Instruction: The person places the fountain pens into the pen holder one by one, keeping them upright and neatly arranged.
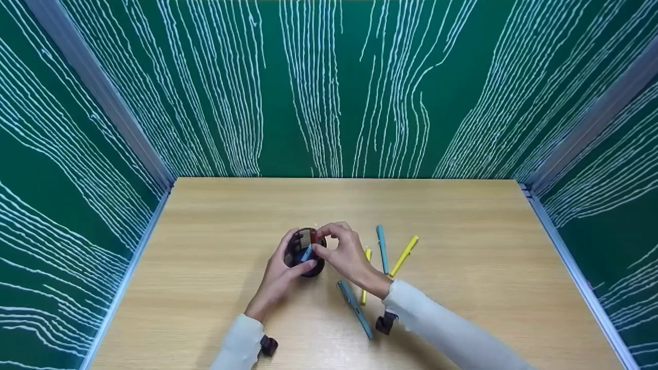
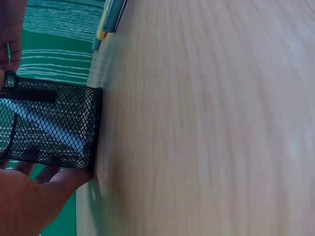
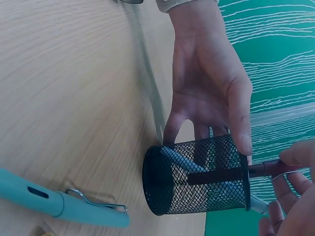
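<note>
A black mesh pen holder [image 3: 158, 194] stands upright on the table. My left hand [image 1: 277, 277] holds it from the left side, fingers curled round the mesh and thumb at the rim. Over its opening, my right hand [image 1: 349, 254] pinches the upper end of a dark red pen [image 3: 221, 175]. The pen's lower part is inside the holder, short of its base. A light blue pen [image 1: 307, 253] leans inside the same holder, its end poking past the rim in the right wrist view.
Right of the holder lie several pens: a teal pen [image 1: 382, 249], a yellow pen [image 1: 404, 256], another yellow pen [image 1: 365, 288] partly under the right wrist, and a darker teal pen [image 1: 354, 309] nearer the front. Green walls with white lines [image 1: 313, 92] surround the wooden table [image 1: 205, 246].
</note>
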A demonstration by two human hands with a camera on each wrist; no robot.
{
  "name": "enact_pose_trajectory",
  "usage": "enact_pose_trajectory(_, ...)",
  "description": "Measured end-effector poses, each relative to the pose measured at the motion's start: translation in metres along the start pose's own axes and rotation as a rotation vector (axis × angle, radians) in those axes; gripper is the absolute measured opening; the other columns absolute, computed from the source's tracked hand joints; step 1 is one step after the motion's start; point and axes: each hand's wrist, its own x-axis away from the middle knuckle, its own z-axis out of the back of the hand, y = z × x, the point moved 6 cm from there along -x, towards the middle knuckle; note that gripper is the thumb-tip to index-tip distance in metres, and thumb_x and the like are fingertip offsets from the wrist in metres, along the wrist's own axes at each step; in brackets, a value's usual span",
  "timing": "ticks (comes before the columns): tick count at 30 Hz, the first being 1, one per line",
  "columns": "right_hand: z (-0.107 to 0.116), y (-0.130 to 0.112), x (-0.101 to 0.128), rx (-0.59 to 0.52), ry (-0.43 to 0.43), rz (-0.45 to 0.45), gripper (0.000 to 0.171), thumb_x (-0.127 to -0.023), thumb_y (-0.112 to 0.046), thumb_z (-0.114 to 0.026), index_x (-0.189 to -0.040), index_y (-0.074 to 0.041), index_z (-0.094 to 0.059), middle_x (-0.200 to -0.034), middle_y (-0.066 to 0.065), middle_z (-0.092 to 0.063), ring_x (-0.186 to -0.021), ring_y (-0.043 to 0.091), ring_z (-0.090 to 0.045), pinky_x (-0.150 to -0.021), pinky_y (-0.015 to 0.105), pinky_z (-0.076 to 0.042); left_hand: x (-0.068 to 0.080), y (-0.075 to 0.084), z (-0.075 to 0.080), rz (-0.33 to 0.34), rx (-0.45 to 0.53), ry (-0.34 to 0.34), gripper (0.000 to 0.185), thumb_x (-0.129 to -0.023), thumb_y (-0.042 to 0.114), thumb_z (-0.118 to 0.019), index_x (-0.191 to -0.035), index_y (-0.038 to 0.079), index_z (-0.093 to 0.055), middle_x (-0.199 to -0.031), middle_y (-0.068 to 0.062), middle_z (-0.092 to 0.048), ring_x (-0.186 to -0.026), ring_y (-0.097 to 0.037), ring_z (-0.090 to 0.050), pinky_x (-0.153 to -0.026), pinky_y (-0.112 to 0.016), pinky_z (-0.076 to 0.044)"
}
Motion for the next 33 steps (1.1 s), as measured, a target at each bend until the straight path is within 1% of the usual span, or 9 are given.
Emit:
enact_pose_trajectory(5, 0.003, 0.003, 0.003, -0.023, 0.008, 0.000, 0.015, -0.092, -0.007, -0.086, -0.105, -0.012, -0.080, -0.105, -0.003, -0.076, -0.111, 0.022, -0.061, -0.103, 0.056, -0.050, 0.001, 0.000, -0.001, 0.000, 0.005, 0.000, 0.086, -0.093, 0.019, -0.088, -0.167, 0.020, -0.046, -0.164, -0.015, -0.054, -0.154, -0.036, -0.046, -0.130, -0.059, -0.026)
enact_pose_trajectory(9, 0.009, 0.006, 0.006, -0.029, 0.020, 0.001, 0.015, -0.093, -0.008, -0.087, -0.106, -0.012, -0.080, -0.106, -0.003, -0.077, -0.111, 0.022, -0.061, -0.103, 0.059, -0.050, 0.002, 0.002, -0.003, -0.008, 0.007, -0.005, 0.086, -0.093, 0.022, -0.088, -0.168, 0.020, -0.045, -0.164, -0.015, -0.054, -0.154, -0.036, -0.046, -0.130, -0.059, -0.026)
enact_pose_trajectory(12, 0.018, 0.009, 0.008, -0.007, 0.037, 0.006, 0.016, -0.093, -0.009, -0.088, -0.107, -0.012, -0.080, -0.106, -0.003, -0.078, -0.111, 0.023, -0.062, -0.102, 0.058, -0.050, 0.002, 0.003, -0.005, -0.018, 0.034, -0.019, 0.087, -0.093, 0.022, -0.089, -0.168, 0.019, -0.044, -0.164, -0.015, -0.053, -0.154, -0.037, -0.046, -0.130, -0.058, -0.026)
enact_pose_trajectory(15, 0.029, 0.013, 0.010, 0.013, 0.060, 0.000, 0.017, -0.092, -0.008, -0.088, -0.107, -0.011, -0.080, -0.105, -0.002, -0.079, -0.110, 0.025, -0.064, -0.102, 0.056, -0.051, 0.001, 0.003, -0.005, -0.029, 0.063, -0.026, 0.087, -0.093, 0.019, -0.089, -0.168, 0.017, -0.043, -0.163, -0.015, -0.054, -0.153, -0.037, -0.047, -0.130, -0.058, -0.027)
enact_pose_trajectory(19, 0.042, 0.021, 0.011, 0.019, 0.078, -0.029, 0.015, -0.093, -0.009, -0.087, -0.106, -0.013, -0.080, -0.105, -0.003, -0.079, -0.111, 0.024, -0.064, -0.102, 0.056, -0.051, 0.001, 0.002, -0.004, -0.041, 0.074, -0.019, 0.087, -0.093, 0.016, -0.089, -0.167, 0.015, -0.044, -0.162, -0.014, -0.055, -0.154, -0.036, -0.047, -0.130, -0.056, -0.028)
enact_pose_trajectory(23, 0.053, 0.030, 0.015, 0.022, 0.087, -0.058, 0.016, -0.093, -0.009, -0.086, -0.107, -0.014, -0.080, -0.106, -0.002, -0.078, -0.112, 0.025, -0.064, -0.104, 0.058, -0.050, 0.001, 0.001, -0.003, -0.031, 0.083, -0.015, 0.088, -0.093, 0.014, -0.089, -0.168, 0.015, -0.043, -0.164, -0.013, -0.053, -0.156, -0.033, -0.045, -0.131, -0.052, -0.029)
enact_pose_trajectory(26, 0.062, 0.038, 0.020, 0.039, 0.095, -0.094, 0.016, -0.093, -0.008, -0.086, -0.107, -0.014, -0.080, -0.107, -0.002, -0.078, -0.112, 0.024, -0.064, -0.105, 0.058, -0.050, 0.002, 0.002, -0.003, -0.031, 0.088, -0.023, 0.089, -0.093, 0.014, -0.089, -0.169, 0.014, -0.042, -0.165, -0.014, -0.052, -0.156, -0.033, -0.045, -0.131, -0.052, -0.029)
enact_pose_trajectory(29, 0.069, 0.046, 0.026, 0.055, 0.098, -0.116, 0.016, -0.093, -0.008, -0.086, -0.107, -0.014, -0.080, -0.107, -0.002, -0.077, -0.113, 0.024, -0.064, -0.105, 0.057, -0.050, 0.002, 0.003, -0.003, -0.031, 0.082, -0.020, 0.088, -0.093, 0.015, -0.089, -0.168, 0.016, -0.043, -0.165, -0.014, -0.053, -0.156, -0.033, -0.045, -0.130, -0.053, -0.030)
enact_pose_trajectory(33, 0.077, 0.055, 0.036, 0.046, 0.099, -0.120, 0.016, -0.092, -0.006, -0.087, -0.105, -0.013, -0.080, -0.106, -0.001, -0.077, -0.114, 0.025, -0.064, -0.105, 0.057, -0.050, 0.003, 0.002, -0.003, -0.022, 0.071, -0.015, 0.088, -0.093, 0.018, -0.089, -0.168, 0.019, -0.044, -0.165, -0.013, -0.052, -0.156, -0.033, -0.044, -0.130, -0.053, -0.029)
